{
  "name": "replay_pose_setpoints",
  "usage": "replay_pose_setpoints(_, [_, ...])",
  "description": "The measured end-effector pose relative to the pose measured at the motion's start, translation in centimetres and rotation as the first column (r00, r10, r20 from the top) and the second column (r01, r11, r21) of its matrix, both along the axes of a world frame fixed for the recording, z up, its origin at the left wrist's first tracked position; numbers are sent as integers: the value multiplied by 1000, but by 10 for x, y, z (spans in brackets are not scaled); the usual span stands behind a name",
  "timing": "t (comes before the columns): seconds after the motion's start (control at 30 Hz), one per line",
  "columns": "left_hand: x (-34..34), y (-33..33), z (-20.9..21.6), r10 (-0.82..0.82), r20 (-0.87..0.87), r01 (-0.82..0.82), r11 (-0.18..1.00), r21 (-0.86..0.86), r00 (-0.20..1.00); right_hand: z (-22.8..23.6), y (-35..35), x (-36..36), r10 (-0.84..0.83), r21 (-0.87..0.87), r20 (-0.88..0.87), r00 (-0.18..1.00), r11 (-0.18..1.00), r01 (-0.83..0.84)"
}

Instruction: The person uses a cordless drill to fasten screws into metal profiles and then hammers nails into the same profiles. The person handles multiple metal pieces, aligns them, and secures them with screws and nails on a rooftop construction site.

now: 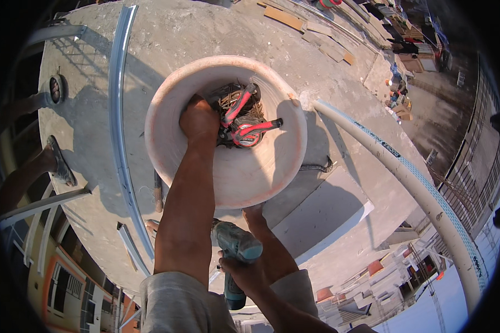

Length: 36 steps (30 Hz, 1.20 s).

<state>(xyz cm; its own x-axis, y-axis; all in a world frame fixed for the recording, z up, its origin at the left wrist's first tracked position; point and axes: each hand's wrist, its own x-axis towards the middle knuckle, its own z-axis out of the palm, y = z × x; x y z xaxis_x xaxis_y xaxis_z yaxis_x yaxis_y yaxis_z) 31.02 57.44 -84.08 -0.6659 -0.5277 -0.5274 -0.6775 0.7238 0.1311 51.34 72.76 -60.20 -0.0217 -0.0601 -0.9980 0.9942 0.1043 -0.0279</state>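
My left hand (199,117) reaches down inside a large pale round tub (159,150); its fingers are hidden against the contents. Beside that hand lie red-and-black tool handles (240,104), spread apart, and a rounded red-and-black item (246,135) whose kind is unclear. Behind them rests a heap of thin brownish metal pieces (231,95), too small to name surely. My right hand (244,273) is closed around the grip of a teal-and-black cordless drill (236,242), held just short of the tub's near rim.
A long metal channel (118,105) lies left of the tub on the concrete slab (94,161). A thick pale hose or pipe (422,191) curves along the right. A flat pale board (322,213) lies near right. Another person's sandalled foot (61,161) is at left.
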Motion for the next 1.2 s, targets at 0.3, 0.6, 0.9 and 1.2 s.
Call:
replay_pose_setpoints(0.3, [4, 17, 51, 91, -231, -59, 988, 141, 969, 5, -5, -8, 38, 9, -33, 999, 999, -38])
replay_pose_setpoints(0.6, [97, -9, 166, 632, -251, -268, 608, 747, 733, 10, -15, -4, 71, 17, -77, 995, 997, -70])
replay_pose_setpoints(0.9, [236, -87, 197, 945, 37, -593, 173, 787, 324, 24, -35, 32, 229, 50, -221, 948, 973, -224])
replay_pose_setpoints(1.2, [351, -127, 191, 843, 447, -468, -538, 701, -299, 48, -87, 54, 515, -85, -583, 629, 731, -677])
